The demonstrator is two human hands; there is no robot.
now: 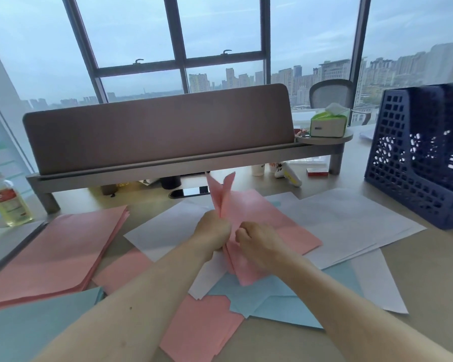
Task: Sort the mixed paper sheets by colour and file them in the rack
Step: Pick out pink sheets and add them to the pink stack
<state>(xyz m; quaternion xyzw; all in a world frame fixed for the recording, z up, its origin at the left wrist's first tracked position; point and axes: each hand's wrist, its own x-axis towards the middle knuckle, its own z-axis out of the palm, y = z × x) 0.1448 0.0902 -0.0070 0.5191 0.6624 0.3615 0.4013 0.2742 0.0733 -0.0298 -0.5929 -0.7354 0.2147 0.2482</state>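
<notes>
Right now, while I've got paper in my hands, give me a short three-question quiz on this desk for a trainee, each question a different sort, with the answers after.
1. Multiple choice: what colour are the held sheets that the left hand and right hand grip? A white, B pink, C blue.
2. True or false: the navy rack stands to the right of the loose white sheets.
3. Fill in: the neat pink stack lies to the ___ of both hands.

Key: 1 B. 2 true. 3 left.
</notes>
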